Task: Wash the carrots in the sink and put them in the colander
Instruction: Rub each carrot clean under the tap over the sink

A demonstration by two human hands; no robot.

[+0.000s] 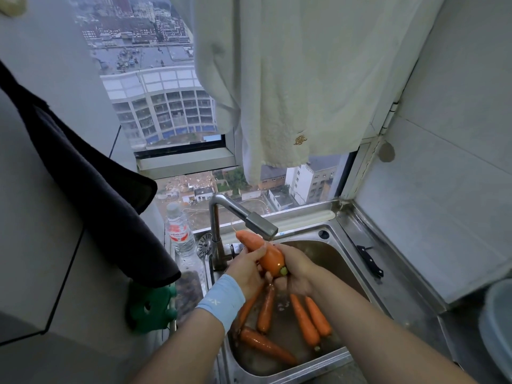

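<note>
A thick orange carrot (264,252) is held over the steel sink (343,261), just under the faucet spout (261,225). My left hand (245,268) grips it from the left, and my right hand (293,270) grips its stem end from the right. Several more carrots (304,318) lie wet in the bottom of the sink basin below my hands. A pale blue wristband sits on my left wrist. The round rim at the right edge (496,325) may be the colander; I cannot tell.
A water bottle (180,234) stands left of the faucet, beside a sink strainer (204,242). A black-handled knife (370,260) lies on the steel ledge right of the sink. A dark cloth (91,184) and a white towel (291,79) hang overhead. A green object (151,307) sits at the left.
</note>
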